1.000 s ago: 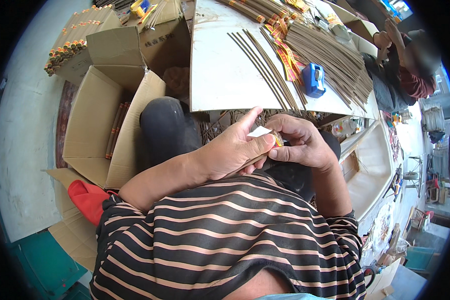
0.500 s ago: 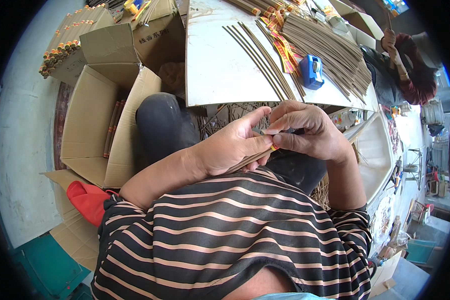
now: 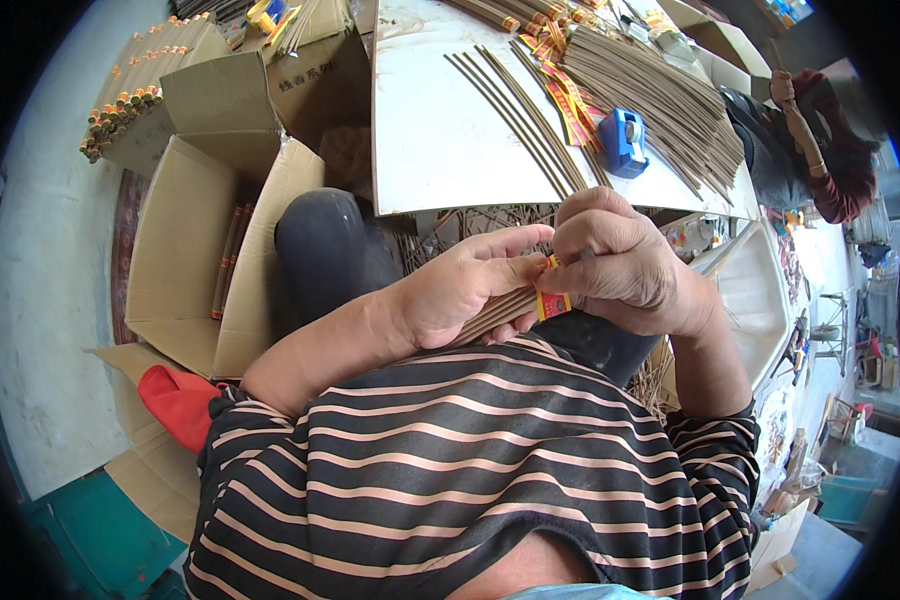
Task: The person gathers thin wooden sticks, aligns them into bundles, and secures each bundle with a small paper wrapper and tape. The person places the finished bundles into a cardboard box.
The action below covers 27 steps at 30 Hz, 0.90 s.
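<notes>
My left hand [image 3: 460, 285] is closed around a bundle of thin brown incense sticks [image 3: 492, 320], held over my lap just in front of the table edge. A red and yellow paper label [image 3: 554, 304] wraps around the bundle near its right end. Bent fingers of my right hand [image 3: 625, 262] pinch the label at that end, and they hide part of it and the stick tips. Beyond my hands, more loose incense sticks [image 3: 655, 110] lie on the white table [image 3: 420, 120], with red and yellow label strips [image 3: 574, 108] and a blue tape dispenser [image 3: 624, 143].
To my left stands an open cardboard box [image 3: 185, 240] with a few labelled bundles [image 3: 232, 260] inside. Finished-looking bundles [image 3: 140, 80] are stacked behind it. A red cloth [image 3: 178, 405] lies near my left elbow. Another person [image 3: 815, 140] sits at the far right.
My right hand has shifted slightly and its fingers have curled over the bundle end. More of the red and yellow label shows around the sticks. The other person's arms moved a little.
</notes>
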Tool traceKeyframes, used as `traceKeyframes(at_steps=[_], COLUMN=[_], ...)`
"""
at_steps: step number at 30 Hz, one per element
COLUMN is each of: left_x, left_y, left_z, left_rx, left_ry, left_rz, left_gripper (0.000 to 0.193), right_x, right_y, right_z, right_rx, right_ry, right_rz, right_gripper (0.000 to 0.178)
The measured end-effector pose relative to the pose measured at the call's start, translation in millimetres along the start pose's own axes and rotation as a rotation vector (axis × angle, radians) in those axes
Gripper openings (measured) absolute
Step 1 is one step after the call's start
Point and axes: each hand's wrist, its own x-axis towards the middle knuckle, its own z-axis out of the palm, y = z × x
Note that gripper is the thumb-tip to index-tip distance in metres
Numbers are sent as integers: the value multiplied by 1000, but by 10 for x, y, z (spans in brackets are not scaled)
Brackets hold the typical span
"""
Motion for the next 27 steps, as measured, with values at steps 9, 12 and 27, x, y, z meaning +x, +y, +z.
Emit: traceKeyframes(at_steps=[9,12,27], left_x=[-48,-43,-99], left_y=[82,63,84], left_z=[51,60,130], left_rx=[-53,-21,381], left_ry=[-1,65,328], left_rz=[-10,54,258], left_gripper=[43,45,30], right_x=[-18,-51,-147], right_y=[76,-1,-20], right_z=[5,-17,606], right_rx=[-114,-80,621], right_ry=[35,120,502], right_rz=[-175,-105,749], right_gripper=[24,26,28])
